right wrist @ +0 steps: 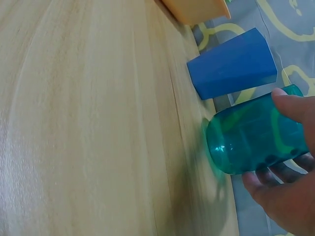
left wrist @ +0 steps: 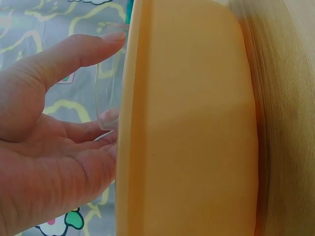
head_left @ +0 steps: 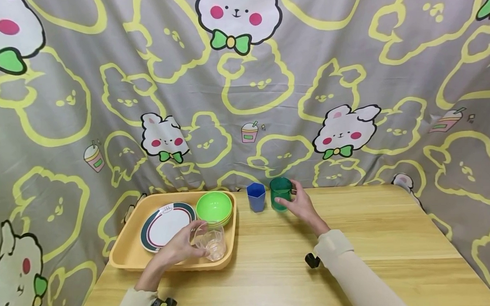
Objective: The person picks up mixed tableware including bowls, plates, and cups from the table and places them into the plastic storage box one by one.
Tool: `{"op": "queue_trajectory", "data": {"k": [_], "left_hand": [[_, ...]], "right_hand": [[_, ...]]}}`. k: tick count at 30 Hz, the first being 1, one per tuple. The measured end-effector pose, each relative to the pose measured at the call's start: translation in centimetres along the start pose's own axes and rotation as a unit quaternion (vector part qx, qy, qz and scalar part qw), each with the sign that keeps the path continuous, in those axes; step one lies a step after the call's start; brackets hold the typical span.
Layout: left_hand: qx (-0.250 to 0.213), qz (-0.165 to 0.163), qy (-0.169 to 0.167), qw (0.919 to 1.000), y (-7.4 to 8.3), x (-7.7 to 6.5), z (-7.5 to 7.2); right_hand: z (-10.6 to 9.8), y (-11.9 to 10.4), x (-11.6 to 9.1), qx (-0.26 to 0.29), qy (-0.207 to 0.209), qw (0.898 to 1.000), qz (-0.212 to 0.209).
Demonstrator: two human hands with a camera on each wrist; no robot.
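My left hand (head_left: pixel 178 245) holds a clear plastic cup (head_left: pixel 214 246) between thumb and fingers, over the front right corner of the orange tray (head_left: pixel 123 249). In the left wrist view the tray's side wall hides part of that cup. My right hand (head_left: pixel 303 206) has its thumb and fingers curled round a see-through green cup (head_left: pixel 280 190), upright at the back of the table. Just left of it stands a blue angular cup (head_left: pixel 256 199). The right wrist view shows the green cup's base (right wrist: pixel 216 147) close to the wood.
Inside the tray lie a white plate (head_left: pixel 168 227) with a dark green rim and a stack of green bowls (head_left: pixel 214 207). The wooden table (head_left: pixel 274 266) runs back to a patterned grey curtain (head_left: pixel 260 125), which also hangs at both sides.
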State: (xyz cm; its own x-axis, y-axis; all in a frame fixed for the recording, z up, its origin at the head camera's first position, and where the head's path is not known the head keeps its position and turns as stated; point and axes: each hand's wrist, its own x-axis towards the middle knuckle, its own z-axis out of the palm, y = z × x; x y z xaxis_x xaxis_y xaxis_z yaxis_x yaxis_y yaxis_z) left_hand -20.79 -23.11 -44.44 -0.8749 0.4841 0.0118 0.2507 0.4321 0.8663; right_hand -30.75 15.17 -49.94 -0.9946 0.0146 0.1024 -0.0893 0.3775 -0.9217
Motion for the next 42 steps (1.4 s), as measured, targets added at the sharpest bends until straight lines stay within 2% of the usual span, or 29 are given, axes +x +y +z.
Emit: {"op": "queue_trajectory", "data": {"k": [15,23,27,35,42], "left_hand": [[-0.007,-0.020,0.010,0.9997,0.1,-0.2,0.2],[0.009,-0.015,0.018,0.9997,0.4,-0.4,0.0],[0.021,-0.012,0.032,0.9992,0.8,-0.6,-0.3],[0.006,0.005,0.058,0.9983,1.5,-0.9,-1.0],[0.009,0.031,0.116,0.9928,2.1,-0.3,-1.0]], "right_hand": [[-0.2,0.2,-0.1,-0.014,0.000,1.000,0.001],[-1.0,-0.6,-0.5,-0.006,0.000,1.000,-0.003],[-1.5,-1.0,-0.7,-0.003,-0.001,1.000,-0.013],[-2.3,-2.1,-1.6,-0.003,-0.007,0.999,-0.048],[-2.9,-2.9,-2.3,-0.010,-0.001,0.998,-0.063]]}}
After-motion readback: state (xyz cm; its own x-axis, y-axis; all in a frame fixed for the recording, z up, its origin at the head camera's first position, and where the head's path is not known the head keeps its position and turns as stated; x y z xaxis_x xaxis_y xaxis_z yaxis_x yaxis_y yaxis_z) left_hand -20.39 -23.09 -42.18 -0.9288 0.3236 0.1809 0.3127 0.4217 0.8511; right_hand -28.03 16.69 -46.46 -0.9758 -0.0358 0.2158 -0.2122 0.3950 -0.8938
